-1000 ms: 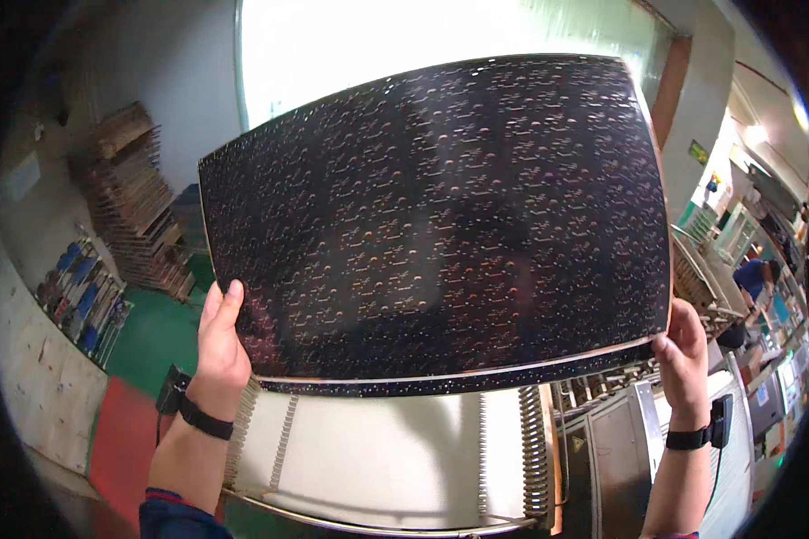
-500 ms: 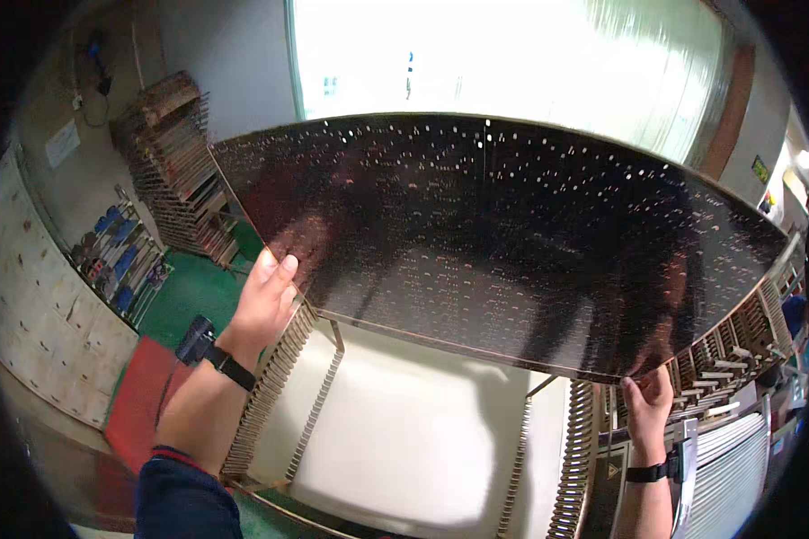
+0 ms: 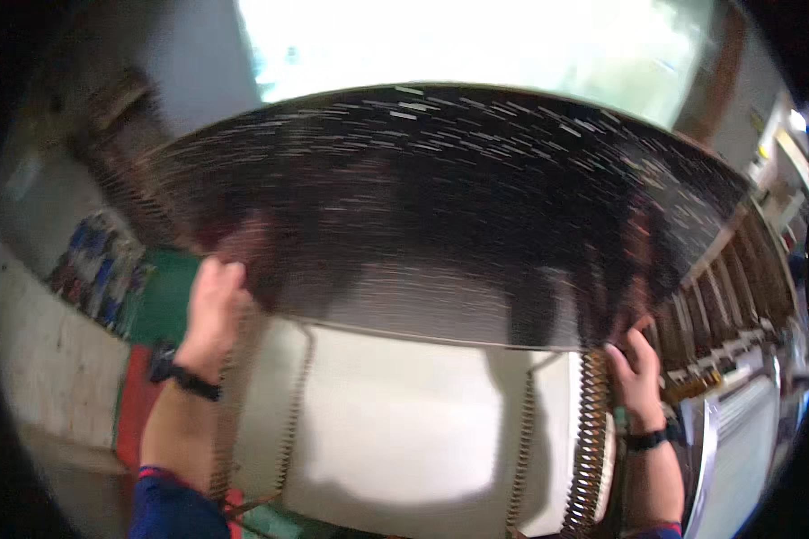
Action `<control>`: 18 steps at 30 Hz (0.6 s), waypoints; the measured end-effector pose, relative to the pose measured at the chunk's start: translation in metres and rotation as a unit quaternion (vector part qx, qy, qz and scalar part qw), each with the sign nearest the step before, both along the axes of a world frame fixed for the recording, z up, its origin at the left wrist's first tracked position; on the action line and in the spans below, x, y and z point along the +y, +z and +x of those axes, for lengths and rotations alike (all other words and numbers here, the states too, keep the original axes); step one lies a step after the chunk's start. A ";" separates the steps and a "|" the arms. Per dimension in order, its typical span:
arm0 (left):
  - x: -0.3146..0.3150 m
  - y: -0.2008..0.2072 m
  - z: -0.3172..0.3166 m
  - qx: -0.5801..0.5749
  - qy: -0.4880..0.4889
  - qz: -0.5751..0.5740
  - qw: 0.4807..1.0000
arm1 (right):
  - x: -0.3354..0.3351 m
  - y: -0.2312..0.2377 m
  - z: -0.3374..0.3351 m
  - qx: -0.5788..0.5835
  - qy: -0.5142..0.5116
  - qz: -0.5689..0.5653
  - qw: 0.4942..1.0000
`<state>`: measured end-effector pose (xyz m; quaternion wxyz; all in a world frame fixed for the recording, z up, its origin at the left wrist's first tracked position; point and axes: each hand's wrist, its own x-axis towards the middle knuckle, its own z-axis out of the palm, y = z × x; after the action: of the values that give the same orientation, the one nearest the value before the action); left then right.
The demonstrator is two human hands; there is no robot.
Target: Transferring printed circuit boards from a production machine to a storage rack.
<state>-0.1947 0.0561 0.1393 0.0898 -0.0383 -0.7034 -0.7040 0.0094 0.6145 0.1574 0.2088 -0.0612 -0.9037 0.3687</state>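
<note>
Both hands are gripping a large dark perforated sheet (image 3: 440,207) by its near edge, left hand (image 3: 214,305) lower left, right hand (image 3: 636,370) lower right, spreading its weight above a white slotted rack (image 3: 404,422).

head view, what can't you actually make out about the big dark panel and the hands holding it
- Dark panel: motion blur smears its surface pattern into streaks.
- Left hand: fingertips hidden behind the panel's edge.
- Right hand: blurred, grip on the panel's corner unclear.
- White rack below: far part covered by the panel, near part cut off by the lower edge.
- Shelves at left: blurred, contents unreadable.
</note>
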 end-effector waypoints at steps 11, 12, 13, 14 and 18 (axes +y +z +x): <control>0.006 0.009 -0.005 0.064 -0.151 0.062 0.985 | -0.002 -0.009 -0.011 0.015 0.052 -0.288 0.956; 0.008 0.009 -0.004 0.062 -0.146 0.069 0.985 | -0.002 -0.008 -0.011 0.015 0.051 -0.288 0.956; 0.008 0.008 -0.003 0.059 -0.140 0.077 0.985 | -0.002 -0.007 -0.012 0.010 0.046 -0.274 0.961; 0.007 0.007 -0.001 0.059 -0.141 0.078 0.985 | -0.003 -0.006 -0.011 0.005 0.040 -0.260 0.965; -0.007 0.003 0.000 0.056 -0.140 0.100 0.983 | -0.009 -0.009 -0.016 -0.004 0.031 -0.198 0.980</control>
<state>-0.1942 0.0491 0.1421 0.0330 -0.1664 -0.6107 -0.7735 -0.0065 0.6056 0.1482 0.1774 -0.0752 -0.8149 0.5466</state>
